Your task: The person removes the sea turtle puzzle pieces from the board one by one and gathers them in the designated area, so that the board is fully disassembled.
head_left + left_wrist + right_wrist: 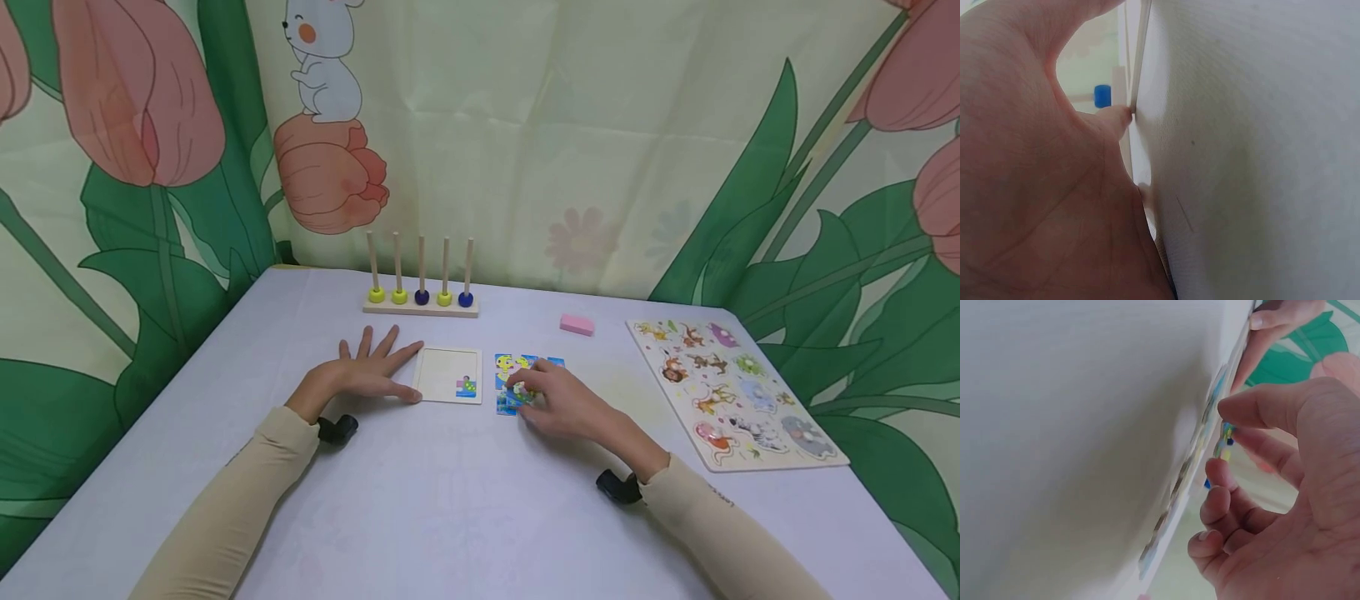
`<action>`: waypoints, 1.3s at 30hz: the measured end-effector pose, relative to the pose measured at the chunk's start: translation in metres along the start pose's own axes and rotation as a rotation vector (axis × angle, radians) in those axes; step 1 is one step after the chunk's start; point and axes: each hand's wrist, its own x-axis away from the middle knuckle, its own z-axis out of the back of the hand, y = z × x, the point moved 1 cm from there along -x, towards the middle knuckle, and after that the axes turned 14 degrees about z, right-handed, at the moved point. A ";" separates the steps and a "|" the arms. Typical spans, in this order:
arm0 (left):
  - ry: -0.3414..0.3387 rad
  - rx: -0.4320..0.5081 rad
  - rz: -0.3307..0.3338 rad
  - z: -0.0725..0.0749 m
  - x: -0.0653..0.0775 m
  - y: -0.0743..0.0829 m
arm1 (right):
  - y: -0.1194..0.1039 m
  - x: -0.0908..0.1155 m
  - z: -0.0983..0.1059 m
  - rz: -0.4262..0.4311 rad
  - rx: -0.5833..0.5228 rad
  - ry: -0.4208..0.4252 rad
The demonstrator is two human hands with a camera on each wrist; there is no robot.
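Note:
My left hand (358, 377) is spread out on the table, its thumb and index fingertips at the left edge of a small square puzzle tray (442, 367). One colourful jigsaw piece (467, 387) sits in the tray's lower right corner. Just to the right of it, bright blue and yellow jigsaw pieces (506, 402) lie together, partly hidden under my right hand (564, 404). Between thumb and fingers that hand pinches a small jigsaw piece (1223, 440), held edge-on just above the others in the right wrist view.
A wooden counting stand (422, 308) with upright pegs and yellow and dark blue beads stands behind the tray. Farther right lies a pink block (577, 325). An animal peg puzzle board (697, 400) covers the table's right side. A flowered cloth (480, 150) hangs behind.

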 end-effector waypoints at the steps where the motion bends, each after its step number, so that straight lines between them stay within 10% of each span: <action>1: -0.001 0.001 0.001 0.000 -0.001 0.000 | 0.002 0.003 0.001 -0.002 0.002 -0.003; 39: -0.016 0.011 0.006 0.004 0.004 0.005 | 0.020 0.016 0.004 -0.040 -0.049 -0.107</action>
